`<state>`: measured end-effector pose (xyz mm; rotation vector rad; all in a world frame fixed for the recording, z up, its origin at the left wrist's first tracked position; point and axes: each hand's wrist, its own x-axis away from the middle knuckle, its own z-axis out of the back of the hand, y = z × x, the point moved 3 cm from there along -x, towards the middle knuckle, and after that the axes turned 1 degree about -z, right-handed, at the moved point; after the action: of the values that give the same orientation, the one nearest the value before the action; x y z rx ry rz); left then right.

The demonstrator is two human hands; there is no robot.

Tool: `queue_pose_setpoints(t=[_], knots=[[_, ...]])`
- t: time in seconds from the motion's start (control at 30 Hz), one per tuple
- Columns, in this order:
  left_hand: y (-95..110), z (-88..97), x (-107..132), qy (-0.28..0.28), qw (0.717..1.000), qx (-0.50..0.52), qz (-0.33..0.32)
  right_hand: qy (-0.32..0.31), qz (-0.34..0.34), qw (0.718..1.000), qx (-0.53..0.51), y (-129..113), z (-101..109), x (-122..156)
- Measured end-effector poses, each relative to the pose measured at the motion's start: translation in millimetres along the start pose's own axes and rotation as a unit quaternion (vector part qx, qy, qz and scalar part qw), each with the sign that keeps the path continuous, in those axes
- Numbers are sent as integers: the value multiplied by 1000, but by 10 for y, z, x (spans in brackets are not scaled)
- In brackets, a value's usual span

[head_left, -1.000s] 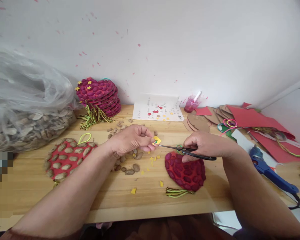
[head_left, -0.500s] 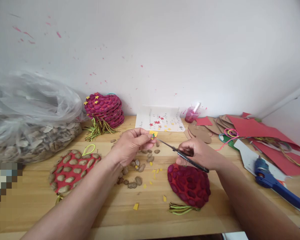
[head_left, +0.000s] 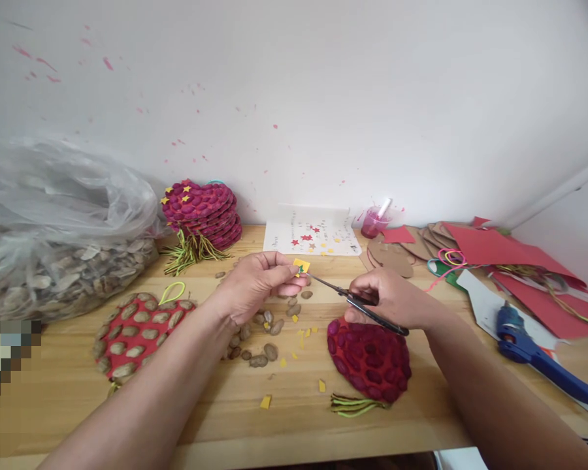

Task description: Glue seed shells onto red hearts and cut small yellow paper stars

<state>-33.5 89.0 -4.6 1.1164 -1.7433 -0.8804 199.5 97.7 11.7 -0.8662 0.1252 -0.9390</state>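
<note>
My left hand point(head_left: 262, 282) pinches a small yellow paper piece point(head_left: 301, 266) above the wooden table point(head_left: 294, 391). My right hand point(head_left: 396, 299) grips black scissors point(head_left: 357, 302), whose blade tips touch the yellow piece. Just below the right hand lies a dark red heart-shaped mat of painted shells point(head_left: 370, 359) with green and brown strings at its tip. Loose brown shells point(head_left: 262, 339) and yellow paper scraps point(head_left: 265, 401) are scattered under my left hand.
A red heart with unpainted shells point(head_left: 140, 329) lies left. A clear plastic bag of shells point(head_left: 63, 248) fills the far left. A stack of finished red hearts point(head_left: 203, 209), a star sheet point(head_left: 313, 238), a pink cup point(head_left: 375, 222), red paper point(head_left: 509, 251) and a blue glue gun point(head_left: 539, 359) sit behind and right.
The view tilted up over the second. Both hands lifted slightly, and the scissors swung from level to slanting up toward the yellow piece, staying at its edge.
</note>
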Motion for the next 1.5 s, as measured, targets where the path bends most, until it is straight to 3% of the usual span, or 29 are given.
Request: queue_pose_setpoints(t=[0.9,1.2,1.5], knots=[[-83,87,-8,-75,989,-111,68,-74,-45,995,51,-18,26,52],[-109,86,-8,-63,986,-118,97,-68,-40,992,101,-23,-5,23],[-114,84,-8,-57,988,-119,85,-56,-26,991,119,7,-13,29]])
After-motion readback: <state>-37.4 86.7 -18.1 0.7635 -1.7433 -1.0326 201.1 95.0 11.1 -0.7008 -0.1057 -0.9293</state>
